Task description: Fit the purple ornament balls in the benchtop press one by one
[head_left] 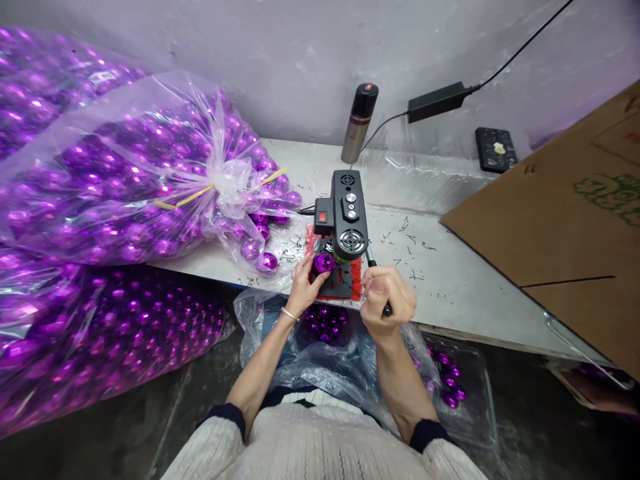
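My left hand point(303, 285) is closed on a shiny purple bauble point(324, 264), with the thumb below it and the fingers at its left side. The bauble sits beside the lower end of a small black bench machine point(349, 213), over its dark base plate. My right hand point(388, 298) is wrapped round the black grip of the machine's lever point(372, 262), at the machine's right side. A red mat point(356, 283) lies under the machine. Whether the bauble touches the machine head is hidden from this angle.
Large clear bags point(125, 180) of purple baubles crowd the left, with several loose baubles point(269, 261) at the near bag's mouth. A spray can point(360, 123), a phone point(495, 149) and a cardboard box point(565, 220) stand behind and right. More baubles lie in plastic below.
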Demonstrator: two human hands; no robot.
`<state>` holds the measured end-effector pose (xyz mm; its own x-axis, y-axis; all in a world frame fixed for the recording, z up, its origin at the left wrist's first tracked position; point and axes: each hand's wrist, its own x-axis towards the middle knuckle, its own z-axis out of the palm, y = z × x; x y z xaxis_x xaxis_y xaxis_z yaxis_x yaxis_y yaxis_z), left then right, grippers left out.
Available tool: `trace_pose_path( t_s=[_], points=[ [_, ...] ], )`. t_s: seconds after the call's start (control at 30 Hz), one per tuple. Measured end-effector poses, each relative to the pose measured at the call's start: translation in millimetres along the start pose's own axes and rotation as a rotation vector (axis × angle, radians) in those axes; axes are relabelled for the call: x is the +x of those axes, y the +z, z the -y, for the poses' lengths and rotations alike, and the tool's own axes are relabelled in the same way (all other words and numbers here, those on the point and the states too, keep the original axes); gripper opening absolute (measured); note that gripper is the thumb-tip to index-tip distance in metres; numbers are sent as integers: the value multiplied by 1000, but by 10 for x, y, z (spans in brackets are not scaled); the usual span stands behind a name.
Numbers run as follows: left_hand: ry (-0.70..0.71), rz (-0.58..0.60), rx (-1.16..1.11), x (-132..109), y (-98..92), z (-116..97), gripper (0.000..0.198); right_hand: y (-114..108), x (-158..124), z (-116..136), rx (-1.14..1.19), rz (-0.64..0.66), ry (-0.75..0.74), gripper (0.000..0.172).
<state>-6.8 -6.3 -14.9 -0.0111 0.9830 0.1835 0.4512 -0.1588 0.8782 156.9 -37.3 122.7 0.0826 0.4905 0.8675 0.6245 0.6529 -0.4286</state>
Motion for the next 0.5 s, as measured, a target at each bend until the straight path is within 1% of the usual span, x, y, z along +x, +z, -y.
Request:
trace_pose_path(
  t_s=[0.27,0.37,0.5],
  points=[
    [-36,48,-126,55,-58,86,60,-3,-5,-10,11,1,-8,26],
    [-7,52,-97,64,-82,62,60,-3,-5,-12,4,3,-8,26],
    [48,64,3,90,-91,-46,58,-3,-10,-16,8,4,-11,26]
  ],
)
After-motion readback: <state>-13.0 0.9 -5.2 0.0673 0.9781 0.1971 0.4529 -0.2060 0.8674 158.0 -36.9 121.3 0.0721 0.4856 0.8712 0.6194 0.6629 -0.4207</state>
